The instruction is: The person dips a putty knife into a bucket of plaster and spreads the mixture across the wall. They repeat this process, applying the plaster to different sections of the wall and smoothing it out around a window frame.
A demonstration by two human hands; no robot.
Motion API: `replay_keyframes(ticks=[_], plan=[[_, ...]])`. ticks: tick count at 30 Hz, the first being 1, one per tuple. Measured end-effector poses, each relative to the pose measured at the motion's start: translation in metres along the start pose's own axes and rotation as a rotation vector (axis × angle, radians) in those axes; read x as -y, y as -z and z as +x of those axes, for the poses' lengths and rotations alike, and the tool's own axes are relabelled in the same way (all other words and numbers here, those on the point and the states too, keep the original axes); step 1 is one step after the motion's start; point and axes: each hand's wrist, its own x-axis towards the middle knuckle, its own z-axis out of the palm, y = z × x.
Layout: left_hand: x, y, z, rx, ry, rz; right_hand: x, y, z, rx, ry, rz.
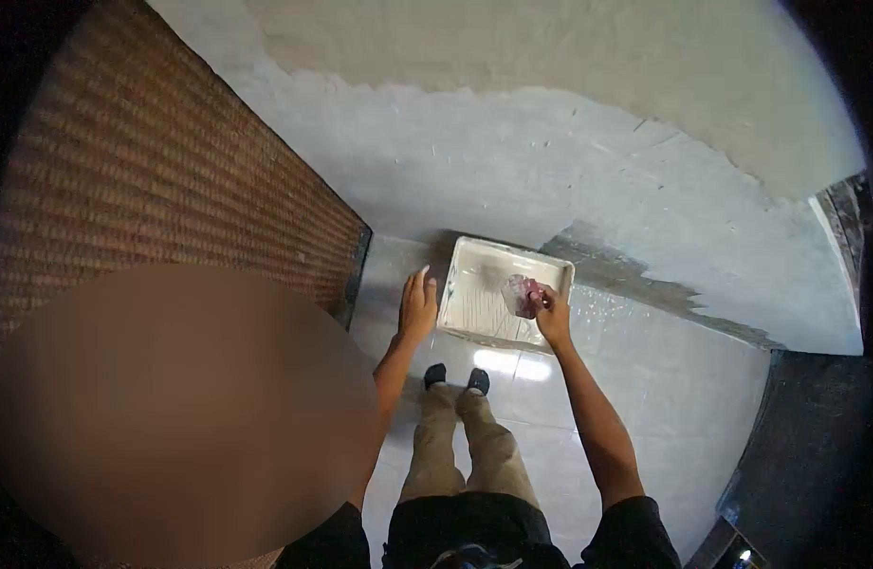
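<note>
A rectangular paint tray (449, 308) with cream paint inside lies on the tiled floor, close to the wall. Over its right half, my right hand (550, 313) grips a small reddish, paint-smeared object (522, 295); its exact kind is hard to make out. Just outside the tray's left edge is my left hand (418, 302), fingers extended and holding nothing; whether it touches the tray is unclear.
The wall (436, 142) beyond the tray has pale and beige patches. A brown woven panel (218, 161) stands at the left. My shoes (478, 381) are on the glossy floor (664, 379). A dark surface (816, 417) lies at the right.
</note>
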Motion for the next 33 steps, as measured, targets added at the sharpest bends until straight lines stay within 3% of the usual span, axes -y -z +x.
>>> replay_keyframes(ticks=[2,4,6,9,10,13,15,17,21,27,33], plan=[[0.032,-0.021,-0.017,0.022,0.026,0.003,-0.029,-0.020,0.001,0.058,-0.101,-0.031],[0.059,-0.039,-0.040,0.053,0.078,-0.067,-0.054,-0.045,0.001,0.015,-0.003,-0.038],[0.088,-0.061,-0.059,0.036,0.113,-0.055,-0.047,-0.061,0.011,0.059,-0.041,-0.136],[0.113,-0.078,-0.078,0.106,0.286,-0.022,-0.056,-0.095,0.038,0.021,0.117,-0.318],[0.118,-0.080,-0.084,0.103,0.303,-0.020,-0.058,-0.106,0.045,0.053,0.047,-0.351],[0.136,-0.097,-0.094,0.081,0.387,-0.099,-0.054,-0.136,0.056,0.125,0.103,-0.536],[0.145,-0.105,-0.101,0.056,0.379,-0.131,-0.056,-0.153,0.058,-0.048,0.362,-0.601],[0.152,-0.111,-0.106,0.028,0.373,-0.160,-0.061,-0.163,0.056,0.002,0.393,-0.654],[0.163,-0.111,-0.110,-0.032,0.422,-0.228,-0.075,-0.175,0.031,0.030,0.547,-0.700],[0.169,-0.105,-0.108,-0.104,0.439,-0.291,-0.081,-0.161,-0.030,0.208,0.597,-0.635],[0.171,-0.100,-0.105,-0.111,0.423,-0.244,-0.052,-0.155,-0.049,0.325,0.506,-0.579]])
